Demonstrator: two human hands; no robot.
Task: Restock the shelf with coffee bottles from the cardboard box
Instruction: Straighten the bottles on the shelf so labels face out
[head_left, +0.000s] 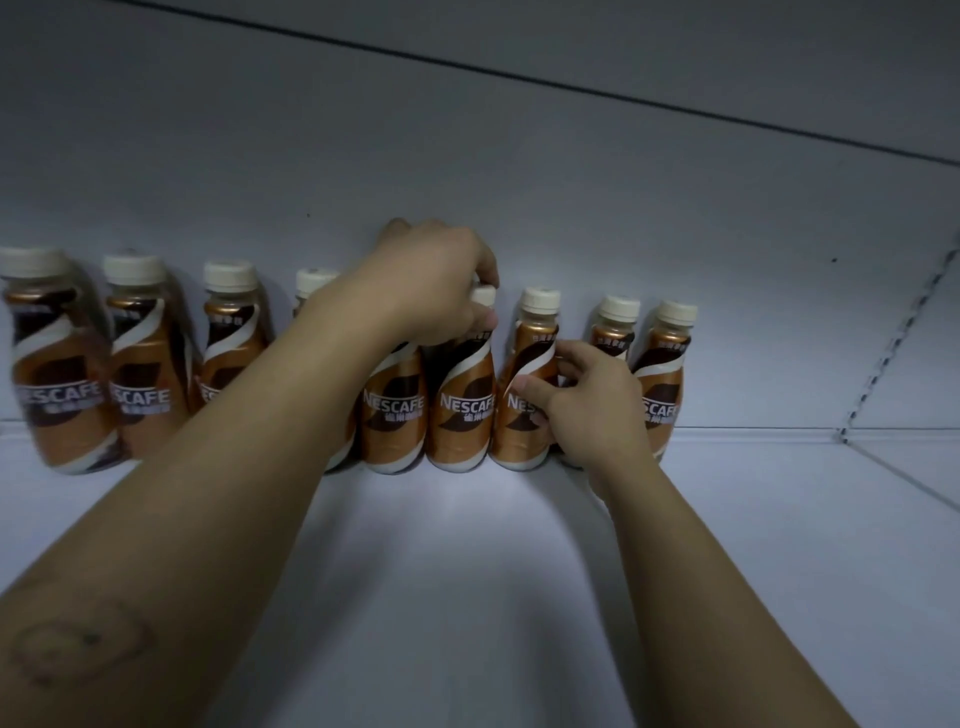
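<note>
Going from the left: three coffee bottles (145, 374) stand upright along the back edge of the shelf (467, 571), with a fourth half hidden behind my forearm. My left hand (431, 280) sits over the top of the middle bottle (462, 410), fingers curled round its cap and neck. Just right of it, my right hand (592, 395) pinches the neighbour bottle (519, 415) at the shoulder, thumb in front and fingers round the far side. The last two bottles (665, 364) stand close together beyond that. Everything's vertical, so I reckon the next nudge goes straight back toward the rear wall (467, 156). There's plenty of open room toward the front edge and the right corner. The box isn't in view.
</note>
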